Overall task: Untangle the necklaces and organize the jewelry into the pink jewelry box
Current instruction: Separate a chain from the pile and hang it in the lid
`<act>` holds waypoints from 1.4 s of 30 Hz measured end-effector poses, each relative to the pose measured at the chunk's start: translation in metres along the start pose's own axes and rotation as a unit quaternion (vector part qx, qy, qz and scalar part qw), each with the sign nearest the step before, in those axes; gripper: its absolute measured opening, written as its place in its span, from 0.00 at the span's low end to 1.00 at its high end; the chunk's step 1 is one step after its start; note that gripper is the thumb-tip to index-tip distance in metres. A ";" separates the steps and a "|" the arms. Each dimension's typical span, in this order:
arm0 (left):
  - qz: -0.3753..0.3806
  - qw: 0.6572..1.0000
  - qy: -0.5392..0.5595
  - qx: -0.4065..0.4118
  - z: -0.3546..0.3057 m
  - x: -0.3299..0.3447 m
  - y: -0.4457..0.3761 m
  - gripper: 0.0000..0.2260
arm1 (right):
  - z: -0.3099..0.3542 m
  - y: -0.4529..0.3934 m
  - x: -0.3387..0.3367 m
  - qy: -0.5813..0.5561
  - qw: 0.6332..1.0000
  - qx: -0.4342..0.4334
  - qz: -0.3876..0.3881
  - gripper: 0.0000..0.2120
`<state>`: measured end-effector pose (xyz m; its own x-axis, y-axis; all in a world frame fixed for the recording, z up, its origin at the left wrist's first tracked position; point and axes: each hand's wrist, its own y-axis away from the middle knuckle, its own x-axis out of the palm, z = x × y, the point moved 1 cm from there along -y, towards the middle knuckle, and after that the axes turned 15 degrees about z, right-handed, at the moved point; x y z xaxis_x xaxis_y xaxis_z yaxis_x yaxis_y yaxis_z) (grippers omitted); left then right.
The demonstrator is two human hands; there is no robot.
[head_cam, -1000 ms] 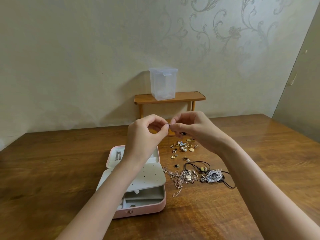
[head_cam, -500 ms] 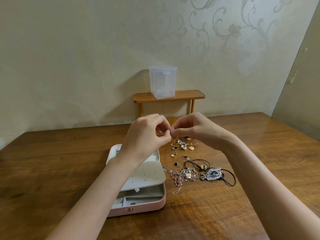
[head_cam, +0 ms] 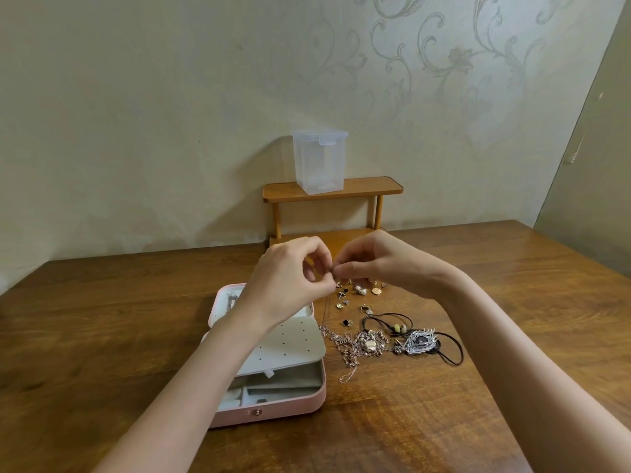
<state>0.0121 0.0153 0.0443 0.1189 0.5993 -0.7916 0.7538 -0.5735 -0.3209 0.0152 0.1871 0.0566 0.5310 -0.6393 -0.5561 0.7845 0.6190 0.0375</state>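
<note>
My left hand (head_cam: pixel 290 278) and my right hand (head_cam: pixel 379 261) meet above the table, fingertips pinching the end of a thin chain (head_cam: pixel 326 308) that hangs down to the tangled necklaces (head_cam: pixel 355 346). The pink jewelry box (head_cam: pixel 273 409) lies open below my left forearm, with a grey perforated insert (head_cam: pixel 290 346) and a silver piece in its lid. A silver pendant on a black cord (head_cam: pixel 420 343) lies to the right of the tangle. Several small earrings and charms (head_cam: pixel 358 295) are scattered behind it.
A small wooden shelf (head_cam: pixel 362 189) stands against the wall at the back, with a lidded clear plastic container (head_cam: pixel 319 162) on top. The wooden table (head_cam: pixel 102 336) stretches left and right of the box.
Both hands have stayed together, fingers working at the same pinch point. The view has tilted slightly, so the hands and the box sit a little lower and left in frame.
</note>
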 end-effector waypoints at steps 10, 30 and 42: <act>-0.004 0.987 0.157 -0.017 -0.002 -0.001 -0.001 0.06 | 0.005 0.001 -0.002 -0.014 1.000 -0.013 -0.001 0.05; 0.004 0.970 0.240 -0.050 0.003 -0.010 -0.004 0.10 | 0.008 -0.007 0.000 0.029 0.988 -0.083 -0.130 0.14; 0.009 0.987 0.149 -0.056 0.007 -0.001 -0.006 0.15 | 0.011 -0.019 0.004 0.166 0.983 -0.024 -0.070 0.16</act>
<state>0.0024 0.0138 0.0436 0.3044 0.7369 -0.6036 0.8150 -0.5295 -0.2354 0.0064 0.1676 0.0625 0.2795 -0.5403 -0.7937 0.8216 0.5624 -0.0935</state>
